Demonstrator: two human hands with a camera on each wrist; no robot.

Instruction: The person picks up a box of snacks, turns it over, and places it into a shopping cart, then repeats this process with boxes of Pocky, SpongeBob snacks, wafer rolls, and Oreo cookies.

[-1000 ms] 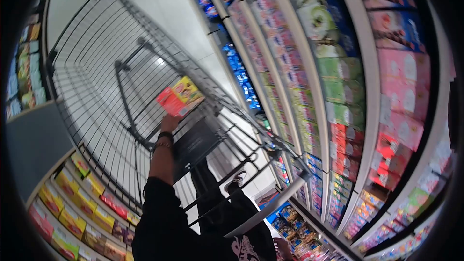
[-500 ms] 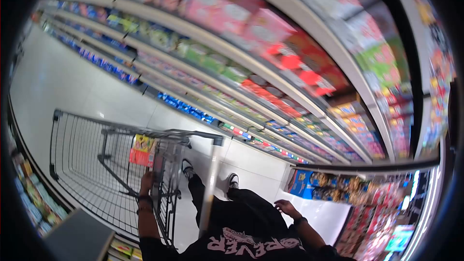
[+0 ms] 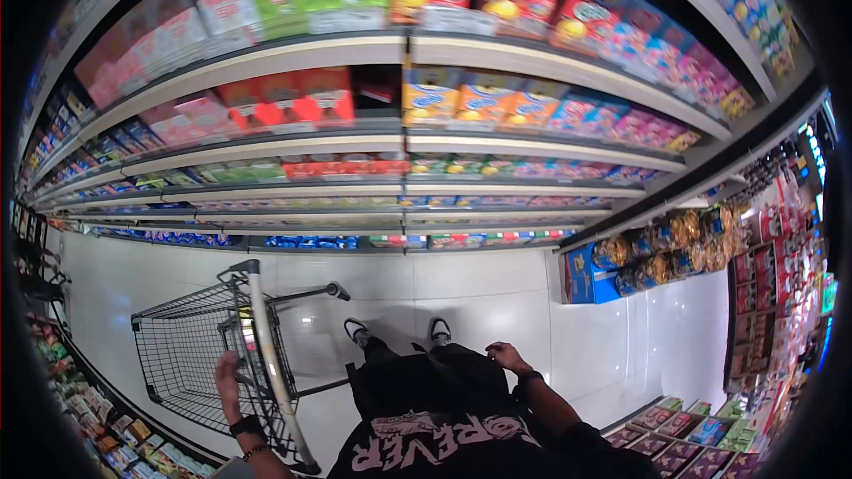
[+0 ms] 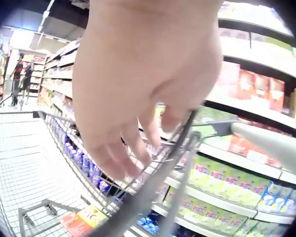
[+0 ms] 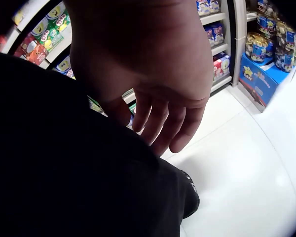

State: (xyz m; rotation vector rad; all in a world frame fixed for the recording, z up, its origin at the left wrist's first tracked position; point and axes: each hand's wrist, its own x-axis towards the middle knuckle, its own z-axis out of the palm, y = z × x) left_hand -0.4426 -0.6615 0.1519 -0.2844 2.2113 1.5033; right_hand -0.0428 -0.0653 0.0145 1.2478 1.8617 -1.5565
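My left hand hangs over the rear of a wire shopping cart, just inside its handle bar. In the left wrist view its fingers droop loosely with nothing in them, overlapping the cart's rear frame. A red and yellow box lies low in the cart; in the head view the handle bar partly covers it. My right hand hangs beside my right thigh, empty, its fingers relaxed and slightly bent near the dark trousers.
Long shelves of packaged sweets and snacks run across the front. At the right stands a blue display box with jars, near a red-packed rack. Low packs lie behind right. Two people stand far down the aisle.
The head view has swung from the cart toward the shelves in front. My left hand has come up from beside the box to near the handle. My right hand still hangs by the thigh.
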